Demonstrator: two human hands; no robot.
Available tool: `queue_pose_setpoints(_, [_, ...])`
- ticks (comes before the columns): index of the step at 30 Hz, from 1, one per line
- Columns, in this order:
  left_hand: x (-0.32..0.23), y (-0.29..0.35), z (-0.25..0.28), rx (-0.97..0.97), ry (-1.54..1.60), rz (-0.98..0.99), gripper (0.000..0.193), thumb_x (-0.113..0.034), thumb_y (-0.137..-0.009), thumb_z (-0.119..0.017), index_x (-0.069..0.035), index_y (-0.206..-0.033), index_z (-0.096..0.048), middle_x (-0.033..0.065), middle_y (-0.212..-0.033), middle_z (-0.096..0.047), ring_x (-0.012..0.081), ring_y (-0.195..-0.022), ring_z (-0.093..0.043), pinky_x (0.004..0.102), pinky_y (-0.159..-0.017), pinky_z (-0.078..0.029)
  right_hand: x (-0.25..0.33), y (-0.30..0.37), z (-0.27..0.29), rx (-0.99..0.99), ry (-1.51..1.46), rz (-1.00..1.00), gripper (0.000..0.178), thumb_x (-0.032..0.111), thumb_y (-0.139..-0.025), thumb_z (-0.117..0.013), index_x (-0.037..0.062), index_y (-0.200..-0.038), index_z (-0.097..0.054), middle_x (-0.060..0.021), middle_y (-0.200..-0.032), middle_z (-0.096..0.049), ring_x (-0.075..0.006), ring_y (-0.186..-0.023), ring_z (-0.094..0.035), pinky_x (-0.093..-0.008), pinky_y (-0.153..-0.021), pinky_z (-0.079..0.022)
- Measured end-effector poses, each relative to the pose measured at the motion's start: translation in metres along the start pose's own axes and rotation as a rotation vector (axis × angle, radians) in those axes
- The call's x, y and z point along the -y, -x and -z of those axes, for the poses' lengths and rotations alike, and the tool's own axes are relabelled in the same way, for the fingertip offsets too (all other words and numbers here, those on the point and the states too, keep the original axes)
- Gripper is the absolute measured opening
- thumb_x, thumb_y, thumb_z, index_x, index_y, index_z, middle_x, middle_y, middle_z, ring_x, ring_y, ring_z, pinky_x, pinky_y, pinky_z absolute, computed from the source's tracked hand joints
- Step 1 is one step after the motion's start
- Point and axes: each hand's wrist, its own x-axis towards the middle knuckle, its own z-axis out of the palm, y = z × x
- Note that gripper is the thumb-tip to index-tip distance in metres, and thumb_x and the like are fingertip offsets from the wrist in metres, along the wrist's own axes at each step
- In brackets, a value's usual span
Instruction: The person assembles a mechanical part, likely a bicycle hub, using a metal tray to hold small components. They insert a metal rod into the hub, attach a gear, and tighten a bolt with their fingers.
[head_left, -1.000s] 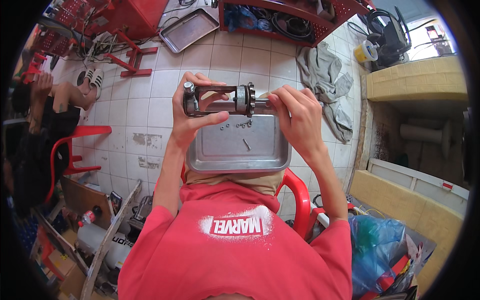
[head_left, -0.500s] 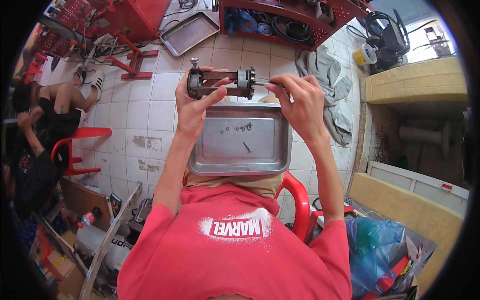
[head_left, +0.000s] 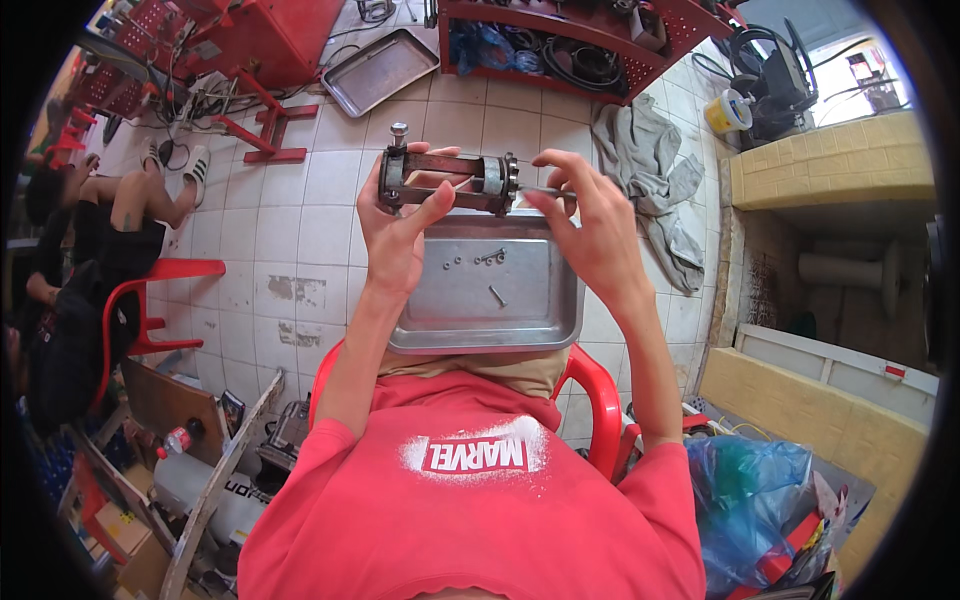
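Observation:
My left hand [head_left: 398, 238] is wrapped around a dark, worn metal cage-like part [head_left: 445, 185], held level above the lap. A bolt [head_left: 399, 134] stands up from its left end, and a toothed ring [head_left: 510, 184] forms the right end. Facing that ring, my right hand [head_left: 592, 215] pinches a thin metal rod [head_left: 545, 191], its index finger lifted. The rod's tip is close to the ring; whether it touches or enters cannot be told. Below, a metal tray [head_left: 480, 338] rests on my lap, with a loose bolt [head_left: 498, 296] and several small nuts and screws [head_left: 488, 258].
Another person sits at the left by a red plastic chair [head_left: 185, 268]. A second metal tray [head_left: 380, 72] and a red stand [head_left: 268, 125] are on the tiled floor ahead. Grey cloth [head_left: 650, 170] lies to the right, near a yellow-white bucket [head_left: 728, 111]. A blue plastic bag [head_left: 750, 490] sits lower right.
The metal part has moved slightly right and down, tilting a little. My right index finger has lifted away from the rod. The seated person's arm has shifted.

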Motion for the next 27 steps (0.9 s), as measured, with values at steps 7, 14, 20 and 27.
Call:
queue_pose_setpoints(7, [0.001,0.004,0.001,0.147,0.145,-0.064,0.058,-0.001,-0.081,-0.083,0.001,-0.128,-0.050,0.0223,-0.127,-0.061,0.0277,-0.110,-0.068,0.0453,-0.097,-0.059,0.003,0.007,0.006,0.016,0.011,-0.054,0.011,0.019,-0.094,-0.069,0.0089,-0.091,-0.066,-0.0064,-0.075,-0.064,-0.0264,-0.069,-0.063,-0.0393,-0.058,-0.047])
queue_pose_setpoints(14, [0.003,0.007,0.007,0.199,0.153,-0.106,0.063,-0.001,-0.076,-0.086,-0.005,-0.127,-0.050,0.0178,-0.127,-0.059,0.0269,-0.115,-0.064,0.0478,-0.098,-0.059,0.008,0.010,0.020,0.081,-0.005,-0.048,0.015,0.023,-0.095,-0.069,0.0092,-0.089,-0.067,-0.0067,-0.079,-0.070,-0.0268,-0.065,-0.064,-0.0387,-0.059,-0.047])
queue_pose_setpoints(20, [0.004,0.006,0.005,0.220,0.118,-0.125,0.065,0.002,-0.073,-0.088,-0.006,-0.125,-0.049,0.0182,-0.127,-0.058,0.0291,-0.116,-0.063,0.0469,-0.097,-0.060,0.007,0.012,0.012,0.007,-0.069,-0.046,0.013,0.022,-0.095,-0.069,0.0095,-0.091,-0.066,-0.0057,-0.075,-0.069,-0.0264,-0.064,-0.063,-0.0368,-0.063,-0.046])
queue_pose_setpoints(27, [0.006,0.006,0.005,0.245,0.094,-0.136,0.066,0.003,-0.073,-0.088,-0.005,-0.125,-0.047,0.0202,-0.126,-0.058,0.0335,-0.119,-0.063,0.0483,-0.096,-0.061,0.009,0.015,0.006,0.029,-0.131,-0.098,0.010,0.018,-0.094,-0.070,0.0103,-0.094,-0.064,-0.0034,-0.073,-0.067,-0.0242,-0.064,-0.060,-0.0361,-0.071,-0.043])
